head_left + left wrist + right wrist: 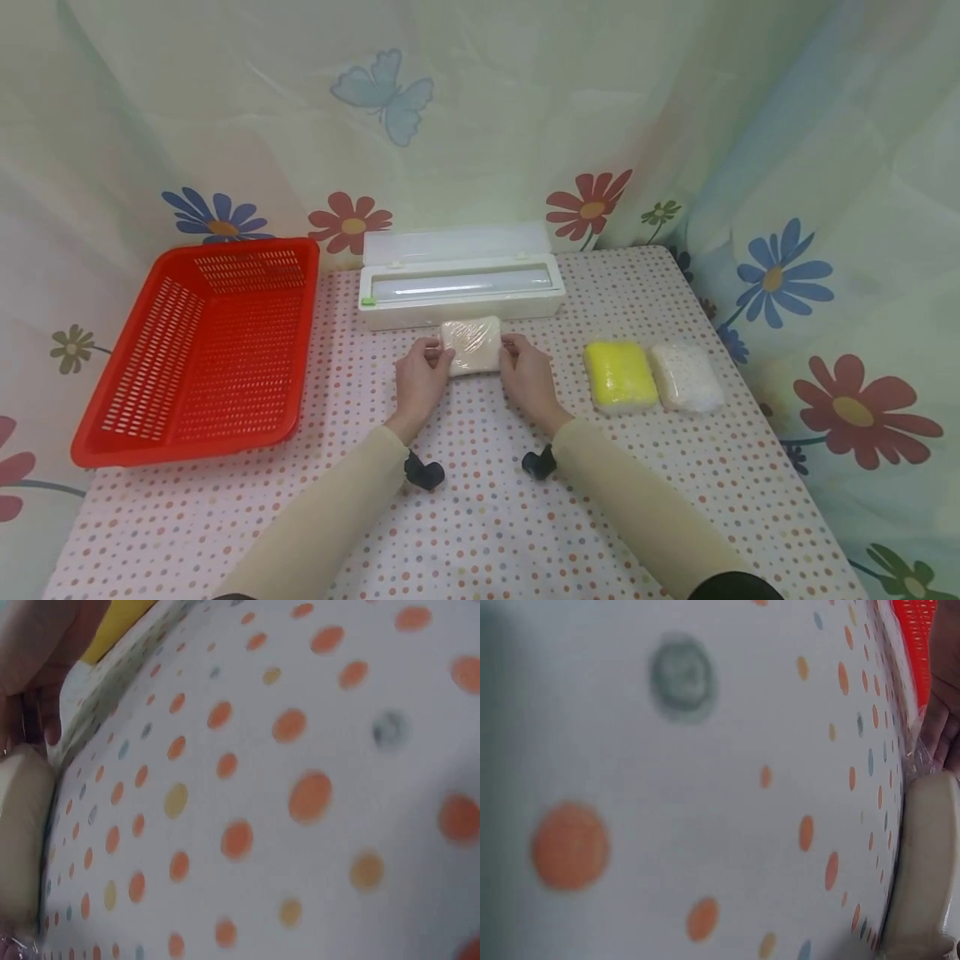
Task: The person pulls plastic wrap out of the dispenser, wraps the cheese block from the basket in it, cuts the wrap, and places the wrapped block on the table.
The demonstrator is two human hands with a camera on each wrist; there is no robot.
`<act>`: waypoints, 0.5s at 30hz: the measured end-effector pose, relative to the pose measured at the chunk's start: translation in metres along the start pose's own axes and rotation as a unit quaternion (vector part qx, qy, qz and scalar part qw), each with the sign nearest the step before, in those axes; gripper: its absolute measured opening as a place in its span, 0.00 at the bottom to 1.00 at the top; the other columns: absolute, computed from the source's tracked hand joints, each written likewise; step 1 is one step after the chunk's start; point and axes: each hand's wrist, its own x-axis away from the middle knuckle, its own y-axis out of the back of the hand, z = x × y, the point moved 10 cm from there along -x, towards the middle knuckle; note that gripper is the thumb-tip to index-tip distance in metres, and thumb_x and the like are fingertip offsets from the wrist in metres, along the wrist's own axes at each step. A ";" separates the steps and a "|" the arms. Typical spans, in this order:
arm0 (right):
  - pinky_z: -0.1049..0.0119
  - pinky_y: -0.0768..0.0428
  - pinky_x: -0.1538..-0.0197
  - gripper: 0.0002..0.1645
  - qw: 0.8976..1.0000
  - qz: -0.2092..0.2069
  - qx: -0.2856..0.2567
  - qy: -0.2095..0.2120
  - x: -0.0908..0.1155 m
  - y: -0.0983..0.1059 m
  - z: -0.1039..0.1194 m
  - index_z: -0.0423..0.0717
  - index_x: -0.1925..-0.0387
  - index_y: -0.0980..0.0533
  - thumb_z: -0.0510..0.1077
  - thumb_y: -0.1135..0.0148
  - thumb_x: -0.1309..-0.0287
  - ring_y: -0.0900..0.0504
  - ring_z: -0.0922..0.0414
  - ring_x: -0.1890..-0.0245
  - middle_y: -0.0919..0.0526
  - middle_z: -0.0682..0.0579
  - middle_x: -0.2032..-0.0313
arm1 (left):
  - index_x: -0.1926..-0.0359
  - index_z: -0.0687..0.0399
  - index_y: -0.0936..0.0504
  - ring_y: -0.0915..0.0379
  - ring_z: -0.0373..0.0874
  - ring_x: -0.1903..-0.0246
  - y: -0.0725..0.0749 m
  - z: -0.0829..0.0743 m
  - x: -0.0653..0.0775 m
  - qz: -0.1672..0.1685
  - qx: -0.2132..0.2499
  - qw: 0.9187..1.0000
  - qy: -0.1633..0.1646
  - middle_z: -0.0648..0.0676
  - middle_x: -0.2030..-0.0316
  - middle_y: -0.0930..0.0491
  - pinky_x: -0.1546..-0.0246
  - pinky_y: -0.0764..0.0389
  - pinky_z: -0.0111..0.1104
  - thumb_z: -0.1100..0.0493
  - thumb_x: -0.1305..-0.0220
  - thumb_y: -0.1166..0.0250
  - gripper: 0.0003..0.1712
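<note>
A beige rectangular block (471, 345) in shiny clear film lies near the middle of the spotted table. My left hand (421, 377) grips its left edge, the thumb against the side and the fingers curled. At the opposite edge, my right hand (527, 377) holds it in the same way. Loose clear film (922, 756) shows by the left fingers in the right wrist view. In the left wrist view, the right hand (46, 664) is at the far end of the beige block (22, 836).
Just behind the block stands a white cling film dispenser (461, 312), its lid (457, 243) raised. A red plastic basket (240, 367) sits at the left. To the right lie a film-wrapped yellow block (620, 375) and a film-wrapped white block (686, 377). Floral curtains surround the table.
</note>
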 end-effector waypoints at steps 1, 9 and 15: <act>0.54 0.16 0.43 0.25 1.000 0.002 0.009 0.006 0.000 0.000 0.000 0.43 0.32 0.30 0.48 0.53 0.23 0.16 0.49 0.48 0.17 0.42 0.42 | 0.40 0.61 0.23 0.15 0.53 0.54 0.001 0.000 0.001 0.005 -0.002 1.000 -0.004 0.61 0.52 0.13 0.51 0.13 0.44 0.52 0.29 0.35 0.23; 0.48 0.19 0.37 0.33 0.985 0.039 0.095 0.135 0.003 0.008 0.013 0.44 0.27 0.36 0.51 0.42 0.28 0.23 0.46 0.37 0.30 0.44 0.32 | 0.31 0.53 0.30 0.37 0.58 0.28 0.003 -0.017 0.007 0.087 -0.143 0.971 -0.170 0.60 0.28 0.34 0.28 0.31 0.52 0.51 0.38 0.26 0.38; 0.47 0.24 0.31 0.40 0.959 0.096 0.144 0.226 0.004 0.002 0.019 0.51 0.30 0.33 0.46 0.27 0.41 0.25 0.45 0.33 0.34 0.48 0.29 | 0.32 0.49 0.28 0.39 0.57 0.26 -0.003 -0.022 0.006 0.133 -0.190 0.941 -0.247 0.57 0.25 0.38 0.26 0.34 0.51 0.58 0.46 0.21 0.41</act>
